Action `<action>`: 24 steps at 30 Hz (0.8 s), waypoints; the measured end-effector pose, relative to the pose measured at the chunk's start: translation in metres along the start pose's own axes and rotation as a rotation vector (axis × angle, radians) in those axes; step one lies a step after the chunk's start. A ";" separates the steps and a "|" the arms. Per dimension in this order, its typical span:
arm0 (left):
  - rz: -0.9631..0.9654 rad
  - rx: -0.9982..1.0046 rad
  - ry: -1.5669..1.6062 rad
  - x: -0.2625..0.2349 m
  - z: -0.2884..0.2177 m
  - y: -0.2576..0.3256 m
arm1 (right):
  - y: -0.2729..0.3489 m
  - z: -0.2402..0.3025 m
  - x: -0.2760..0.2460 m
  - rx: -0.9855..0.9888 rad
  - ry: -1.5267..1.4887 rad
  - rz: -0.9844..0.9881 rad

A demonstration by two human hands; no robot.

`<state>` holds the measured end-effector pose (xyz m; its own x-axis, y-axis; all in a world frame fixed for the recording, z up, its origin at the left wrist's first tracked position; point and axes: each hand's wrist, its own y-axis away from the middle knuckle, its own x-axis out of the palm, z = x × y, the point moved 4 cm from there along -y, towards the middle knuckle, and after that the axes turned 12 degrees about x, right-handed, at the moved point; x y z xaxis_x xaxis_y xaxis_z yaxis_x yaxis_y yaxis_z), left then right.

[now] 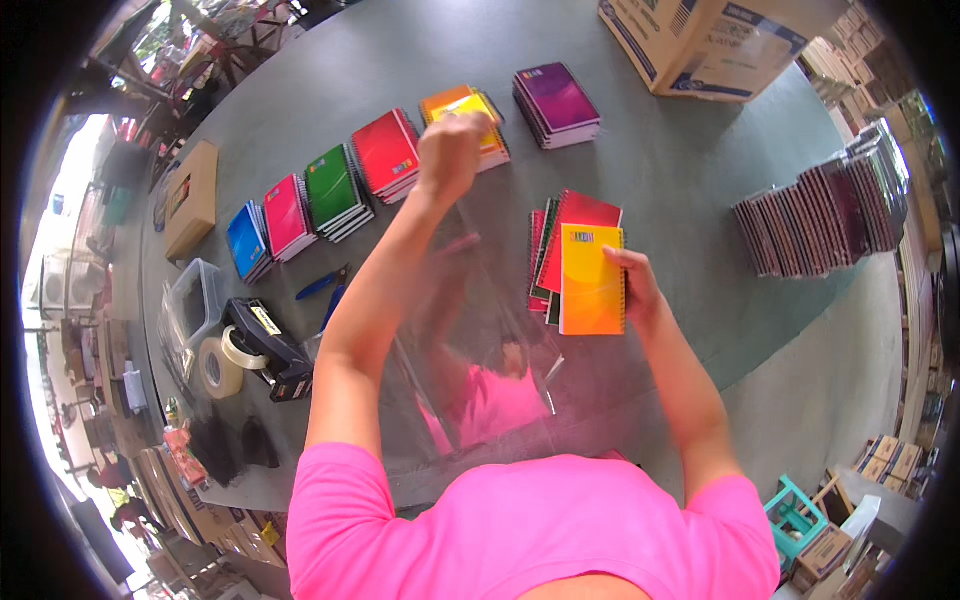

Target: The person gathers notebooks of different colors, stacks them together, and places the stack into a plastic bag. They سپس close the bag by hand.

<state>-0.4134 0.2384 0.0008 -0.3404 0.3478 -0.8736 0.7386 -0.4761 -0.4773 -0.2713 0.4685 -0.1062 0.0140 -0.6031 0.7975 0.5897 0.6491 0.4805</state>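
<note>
My right hand grips a yellow spiral notebook by its right edge. That notebook overlaps a loose, fanned pile with a red notebook and darker and pink ones beneath. My left hand reaches to the far stack of yellow-orange notebooks. Its fingers are curled around the near part of the top yellow notebook, which sits askew; the fingertips are partly hidden. Beside that stack stand a red stack on the left and a purple stack on the right.
Green, pink and blue notebook stacks continue the row leftward. A tape dispenser, blue-handled scissors and a clear plastic box lie at left. At right are wrapped notebooks and a carton.
</note>
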 end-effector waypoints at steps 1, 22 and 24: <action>-0.363 -0.015 0.394 -0.015 0.008 0.008 | -0.004 0.001 0.009 0.010 -0.059 0.039; 0.100 0.172 0.133 0.071 -0.064 -0.065 | 0.026 0.021 -0.010 -0.024 0.039 -0.117; -0.047 0.133 -0.070 0.058 -0.048 -0.058 | 0.022 0.020 0.002 -0.057 0.041 -0.154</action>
<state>-0.4482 0.3256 -0.0176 -0.4155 0.3172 -0.8525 0.6388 -0.5654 -0.5217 -0.2743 0.4911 -0.0868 -0.0478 -0.7127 0.6999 0.6323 0.5208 0.5736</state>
